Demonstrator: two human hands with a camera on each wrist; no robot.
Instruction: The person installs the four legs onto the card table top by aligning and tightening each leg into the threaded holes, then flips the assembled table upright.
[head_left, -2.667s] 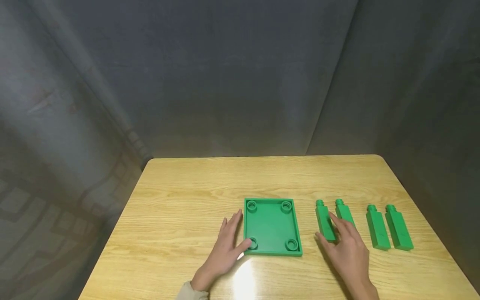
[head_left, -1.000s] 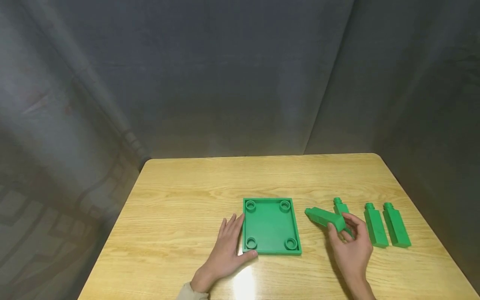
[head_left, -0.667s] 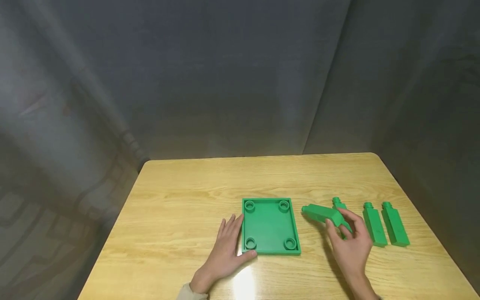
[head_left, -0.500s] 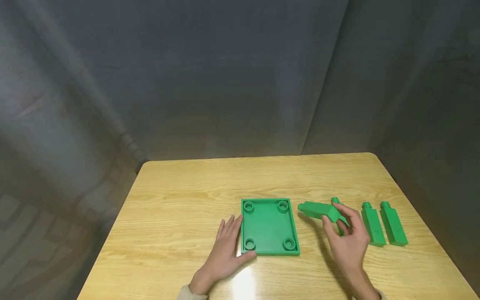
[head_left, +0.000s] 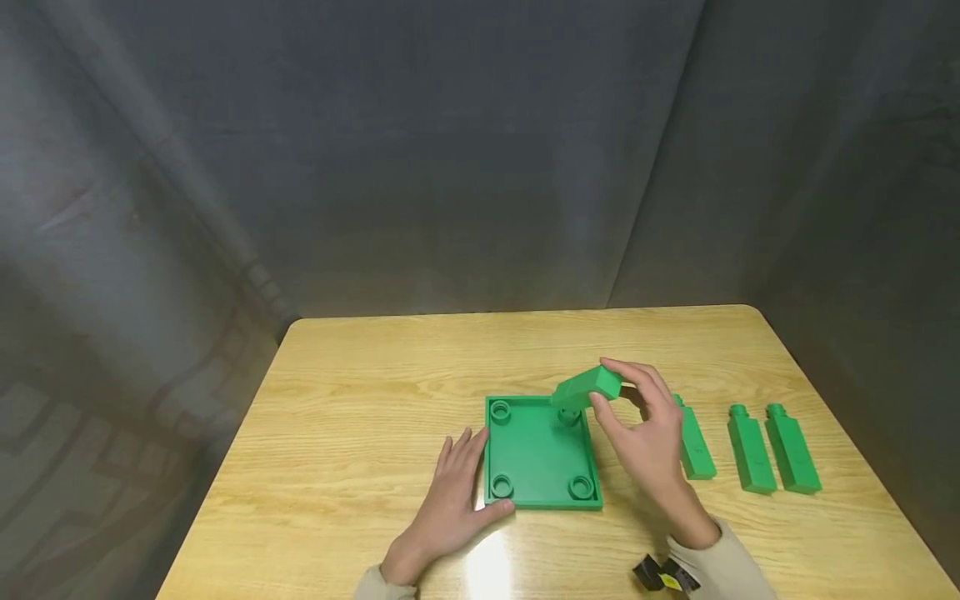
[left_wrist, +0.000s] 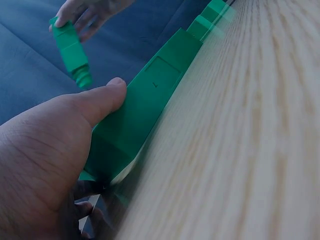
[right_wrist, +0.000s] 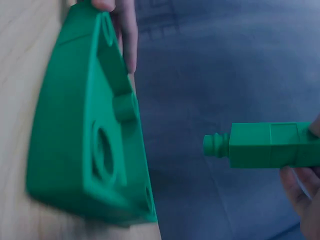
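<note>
A green square tabletop [head_left: 536,458] with raised rims lies underside up, a round socket in each corner. My left hand [head_left: 446,512] rests against its near left corner, fingers along the left side, thumb at the front edge. The left wrist view shows that thumb touching the tabletop's side wall [left_wrist: 145,100]. My right hand [head_left: 648,437] pinches a green square table leg [head_left: 585,387] by its plain end. The leg tilts over the far right socket, and the right wrist view shows its threaded tip [right_wrist: 215,145] apart from the tabletop [right_wrist: 60,140].
Three more green legs lie to the right on the wooden table [head_left: 360,433]: a near one [head_left: 697,450] partly behind my right hand, a middle one [head_left: 752,454] and an outer one [head_left: 793,454]. Grey curtains [head_left: 465,167] hang behind the table. A black strap device [head_left: 660,575] sits at my right sleeve.
My right hand has picked up the nearest leg, turned its threaded end leftward, and carried it left and up over the tabletop. My left thumb has shifted from the corner socket to the front edge.
</note>
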